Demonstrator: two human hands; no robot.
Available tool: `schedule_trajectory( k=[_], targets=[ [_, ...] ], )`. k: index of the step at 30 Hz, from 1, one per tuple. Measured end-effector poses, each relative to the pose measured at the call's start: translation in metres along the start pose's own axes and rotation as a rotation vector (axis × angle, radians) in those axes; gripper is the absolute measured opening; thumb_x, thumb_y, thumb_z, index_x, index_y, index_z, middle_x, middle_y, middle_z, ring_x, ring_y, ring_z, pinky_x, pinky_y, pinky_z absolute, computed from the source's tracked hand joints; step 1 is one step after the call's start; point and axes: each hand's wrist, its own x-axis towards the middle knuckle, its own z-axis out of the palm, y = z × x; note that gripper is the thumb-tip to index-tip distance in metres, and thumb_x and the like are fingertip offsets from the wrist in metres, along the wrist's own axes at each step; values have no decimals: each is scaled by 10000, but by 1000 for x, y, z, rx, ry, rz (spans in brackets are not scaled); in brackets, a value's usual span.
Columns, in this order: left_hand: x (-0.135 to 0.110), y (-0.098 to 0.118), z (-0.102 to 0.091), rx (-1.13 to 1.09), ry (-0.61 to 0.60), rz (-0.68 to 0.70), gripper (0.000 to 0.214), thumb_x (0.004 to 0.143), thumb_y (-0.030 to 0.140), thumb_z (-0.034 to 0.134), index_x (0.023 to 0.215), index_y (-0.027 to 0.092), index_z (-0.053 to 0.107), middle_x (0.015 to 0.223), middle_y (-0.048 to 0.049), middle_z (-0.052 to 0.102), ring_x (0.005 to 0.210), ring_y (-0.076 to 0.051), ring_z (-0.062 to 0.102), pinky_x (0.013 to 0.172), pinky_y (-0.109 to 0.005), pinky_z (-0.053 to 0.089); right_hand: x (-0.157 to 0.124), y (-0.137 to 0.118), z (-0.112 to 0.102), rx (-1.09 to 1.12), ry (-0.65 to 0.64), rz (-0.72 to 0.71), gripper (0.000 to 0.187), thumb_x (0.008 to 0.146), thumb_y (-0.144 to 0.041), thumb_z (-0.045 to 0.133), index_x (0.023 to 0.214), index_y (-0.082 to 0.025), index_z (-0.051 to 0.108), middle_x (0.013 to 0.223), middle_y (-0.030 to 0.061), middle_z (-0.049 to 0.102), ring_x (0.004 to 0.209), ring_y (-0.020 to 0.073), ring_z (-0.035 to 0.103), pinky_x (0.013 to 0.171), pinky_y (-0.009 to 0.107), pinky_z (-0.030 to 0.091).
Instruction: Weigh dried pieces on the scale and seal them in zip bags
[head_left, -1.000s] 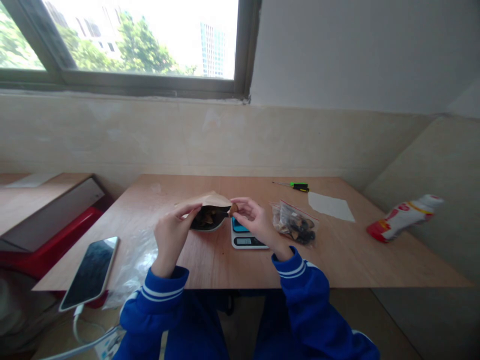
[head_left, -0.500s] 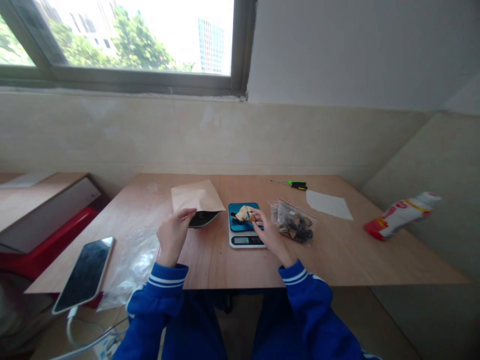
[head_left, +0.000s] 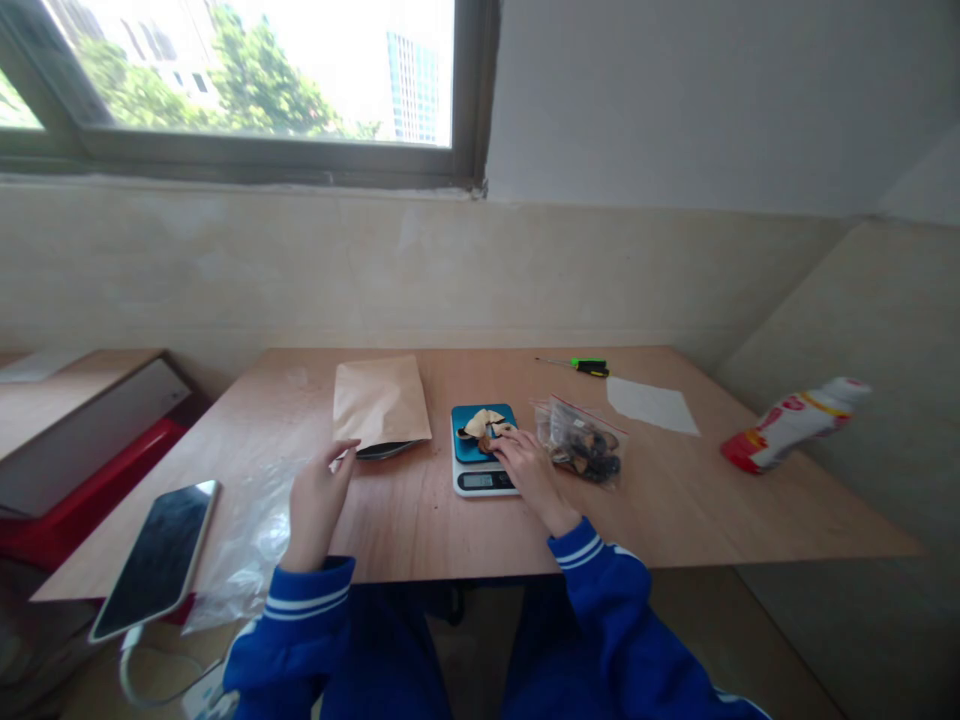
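Note:
A kitchen scale (head_left: 466, 478) with a blue top stands mid-table, its display lit. Curled dried pieces (head_left: 484, 424), cream and brown, are heaped on it. My right hand (head_left: 529, 475) reaches in from the right, fingers together and closed on a brown piece at the heap's near edge; the fingertips are partly hidden. Left of the scale lies a brown paper bag (head_left: 381, 400), its dark mouth towards me. My left hand (head_left: 319, 505) is at the near left corner of that mouth, thumb and fingers apart. Whether it touches the bag is hard to see.
Right of the scale lie clear zip bags (head_left: 589, 450) of dark dried pieces. Behind are a screwdriver (head_left: 589, 366) and white paper (head_left: 652, 405). A bottle (head_left: 795, 425) stands far right. A plugged-in phone (head_left: 157, 560) and clear plastic (head_left: 247, 540) lie left, over the front edge.
My left hand has let the bag's lifted mouth down and drawn back left; the bag lies flatter. My right fingers have come together at the dried pieces. The view has shifted slightly.

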Motion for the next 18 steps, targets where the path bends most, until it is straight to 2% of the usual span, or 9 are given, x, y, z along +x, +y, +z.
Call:
schedule_trajectory(
  k=[6, 10, 15, 18],
  targets=[
    [-28, -17, -26, -17, 14, -111, 378, 859, 438, 456, 1050, 249, 721, 920, -65, 763, 833, -263, 702, 696, -319, 494, 0, -2, 5, -147, 9, -6, 162, 915, -184, 554, 969, -213, 704, 1126, 75, 687, 1093, 261, 575, 897, 427, 450],
    [-40, -18, -35, -54, 7, -172, 372, 842, 434, 466, 1032, 245, 725, 916, -62, 764, 831, -262, 704, 679, -313, 494, 3, -14, 6, -189, -27, -20, 129, 897, -243, 601, 961, -226, 711, 1130, 82, 681, 1076, 261, 572, 906, 425, 431],
    [-50, -18, -38, -114, -13, -185, 332, 810, 412, 508, 1000, 256, 731, 943, -35, 764, 819, -238, 709, 701, -294, 501, 7, -33, 11, -213, -86, -23, 260, 918, -303, 566, 1144, -217, 664, 1255, 115, 618, 1150, 297, 531, 947, 473, 403],
    [-55, -23, -38, -96, -5, -200, 336, 823, 424, 498, 1010, 268, 729, 902, -31, 763, 818, -241, 704, 684, -292, 494, 4, -37, 2, -170, -102, 34, 318, 931, -318, 533, 1216, -217, 633, 1304, 139, 573, 1170, 311, 515, 952, 489, 400]
  ],
)
